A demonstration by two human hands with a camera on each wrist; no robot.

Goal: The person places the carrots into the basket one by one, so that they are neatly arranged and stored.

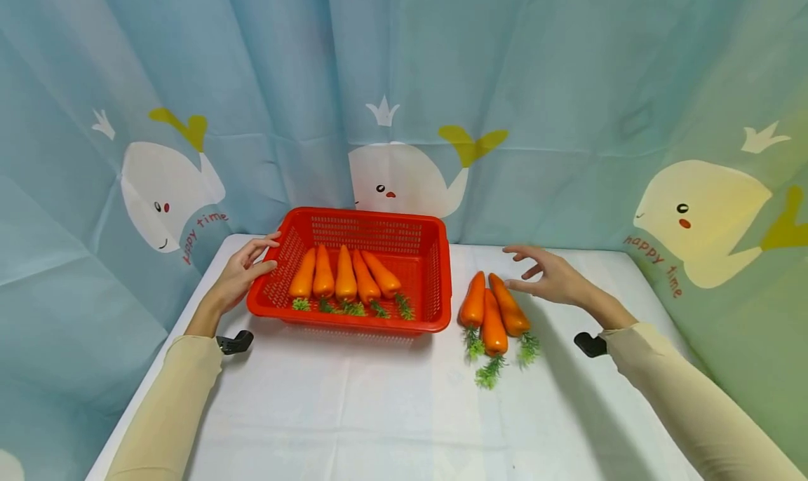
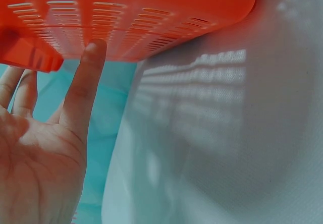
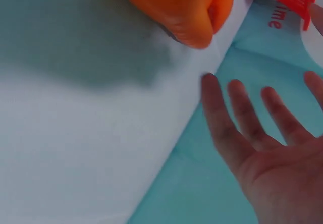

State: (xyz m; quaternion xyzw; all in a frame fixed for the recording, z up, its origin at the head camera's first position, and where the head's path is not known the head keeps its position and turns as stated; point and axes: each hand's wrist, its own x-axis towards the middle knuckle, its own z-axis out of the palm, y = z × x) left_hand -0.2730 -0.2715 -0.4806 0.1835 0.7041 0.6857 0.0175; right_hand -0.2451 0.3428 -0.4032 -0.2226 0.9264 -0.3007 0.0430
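Observation:
At the left end of a red plastic basket [image 1: 350, 325], my left hand [image 1: 238, 274] touches the rim. Its fingers [image 2: 83, 90] are fairly straight, one against the slotted outer wall. Inside the basket, several glossy carrots [image 1: 346, 278] lie side by side, their green leafy tops toward the front. My right hand [image 1: 548, 278] hovers above the table beside three more carrots [image 1: 494, 327], its fingers spread and holding nothing. Those three lie in a loose bunch right of the basket, narrow tips toward the back. Spread fingers also show in the right wrist view, apart from the orange carrots [image 3: 186, 12].
A white cloth covers the table [image 1: 353, 411]. Behind and at both sides hangs a pale blue curtain [image 1: 555, 81] with whale prints, close to the basket's back edge. A black wrist-mounted piece [image 1: 235, 342] sits below each hand.

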